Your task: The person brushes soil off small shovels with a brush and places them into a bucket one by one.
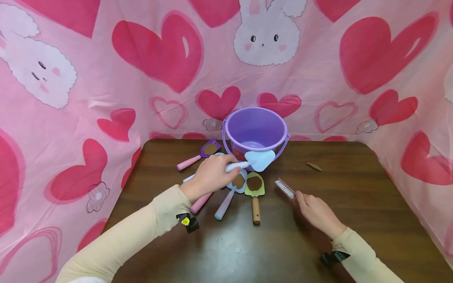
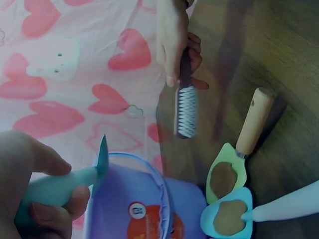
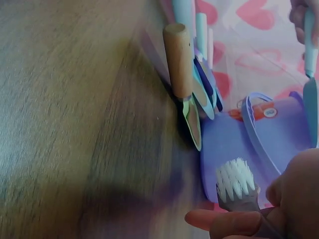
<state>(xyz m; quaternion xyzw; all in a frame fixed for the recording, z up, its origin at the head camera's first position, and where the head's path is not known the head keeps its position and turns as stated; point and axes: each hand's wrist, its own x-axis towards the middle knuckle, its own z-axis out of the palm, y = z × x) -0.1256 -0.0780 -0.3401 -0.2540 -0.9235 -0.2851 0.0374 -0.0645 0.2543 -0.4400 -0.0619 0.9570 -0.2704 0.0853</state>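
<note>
A small light-blue shovel (image 1: 260,160) is held by its handle in my left hand (image 1: 212,173), its blade in front of the purple bucket (image 1: 256,127). In the left wrist view the thumb and fingers wrap the shovel's handle (image 2: 60,191). My right hand (image 1: 318,214) grips the handle of a brush (image 1: 284,188) with white bristles, over the table to the bucket's right. Near my left hand lie a green shovel with a wooden handle (image 1: 256,210), a pale-blue one (image 1: 224,205) and a purple one (image 1: 189,162); their blades have brown patches.
A pink handle (image 1: 201,203) lies partly hidden under my left hand. A thin brown piece (image 1: 313,166) is on the dark wooden table (image 1: 354,188), right of the bucket. Pink cloth (image 1: 219,70) with hearts and rabbits hangs behind and at the sides.
</note>
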